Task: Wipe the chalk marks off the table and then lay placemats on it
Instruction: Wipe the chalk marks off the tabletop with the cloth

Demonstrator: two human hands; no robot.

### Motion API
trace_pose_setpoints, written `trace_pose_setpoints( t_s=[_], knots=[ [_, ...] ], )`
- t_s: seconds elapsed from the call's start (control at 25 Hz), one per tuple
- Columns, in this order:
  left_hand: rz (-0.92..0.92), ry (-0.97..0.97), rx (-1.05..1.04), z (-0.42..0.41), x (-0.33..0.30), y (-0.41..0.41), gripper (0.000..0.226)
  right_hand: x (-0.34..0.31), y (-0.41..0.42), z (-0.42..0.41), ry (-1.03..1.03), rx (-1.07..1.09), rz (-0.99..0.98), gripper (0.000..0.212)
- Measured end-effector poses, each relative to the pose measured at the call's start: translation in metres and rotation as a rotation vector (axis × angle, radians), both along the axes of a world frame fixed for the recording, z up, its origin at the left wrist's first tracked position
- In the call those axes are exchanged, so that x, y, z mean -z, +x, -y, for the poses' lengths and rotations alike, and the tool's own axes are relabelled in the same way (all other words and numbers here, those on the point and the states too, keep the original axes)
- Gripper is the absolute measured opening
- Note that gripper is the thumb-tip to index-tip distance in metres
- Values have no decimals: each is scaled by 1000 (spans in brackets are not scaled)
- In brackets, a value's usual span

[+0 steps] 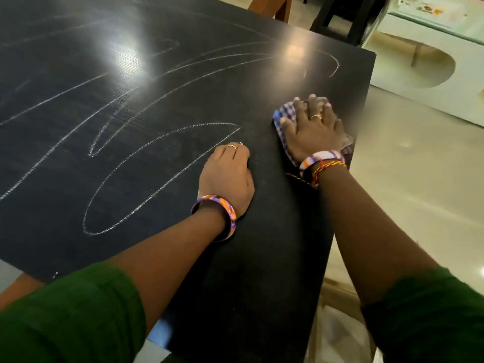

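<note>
- Head view: right hand [313,127] flat, fingers spread, pressing cloth [280,117] at table's [262,258] 3 o'clock edge.
- Left hand [226,176] curled, apparently empty.
- Cloth seems soft, light; press its middle.

Under your right fingers [301,108] lies a soft, woven checked cloth [281,119]. Around them the bench [262,218] is black, finely grained and semi-glossy. Left of them, chalk marks [157,191] look dry and powdery. To their right, the pale floor [406,166] gleams.

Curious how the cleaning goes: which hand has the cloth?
The right hand, pressing the checked cloth flat near the edge of the table; the left hand rests there without one.
</note>
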State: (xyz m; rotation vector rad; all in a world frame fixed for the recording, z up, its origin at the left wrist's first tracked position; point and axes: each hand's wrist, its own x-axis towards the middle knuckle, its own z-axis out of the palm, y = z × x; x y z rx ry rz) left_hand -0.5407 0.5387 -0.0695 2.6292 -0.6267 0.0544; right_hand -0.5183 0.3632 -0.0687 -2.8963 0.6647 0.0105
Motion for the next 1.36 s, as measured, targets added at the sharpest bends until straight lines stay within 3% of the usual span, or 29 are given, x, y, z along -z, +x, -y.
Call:
trace_pose_setpoints(
  t_s=[0.12,0.2,0.28,0.4,0.52,0.6,0.68,0.92,1.0,1.16,1.24,1.36],
  knots=[
    [-91,-195,-6,-5,0,-1,28,3,-41,-46,-38,-87,11,55],
    [-159,-365,-10,-18,-3,-2,29,2,-56,-50,-67,1,-16,55],
    [-125,-403,-35,-48,-4,6,30,-3,-40,-42,-28,175,-38,56],
    [-16,-327,-209,-119,-6,34,34,-6,12,-64,18,240,-57,58],
    [71,-130,-323,-185,-10,58,41,-2,42,-143,20,3,-25,58],
    [39,58,-265,-215,-9,61,47,2,37,-195,-2,-184,11,57],
    [31,165,-139,-234,-5,56,50,2,26,-201,-15,-225,18,56],
    [46,205,129,-252,6,46,61,-14,-8,-105,39,298,-119,60],
    [34,166,133,-252,9,47,61,-12,5,-133,26,264,-104,61],
    [-15,107,99,-251,8,44,58,0,28,-245,-17,-169,-6,58],
    [-23,94,108,-252,7,42,59,1,26,-261,-36,-314,-19,56],
    [-24,75,109,-253,4,40,51,-3,15,-200,-30,-98,-9,56]
  ],
)
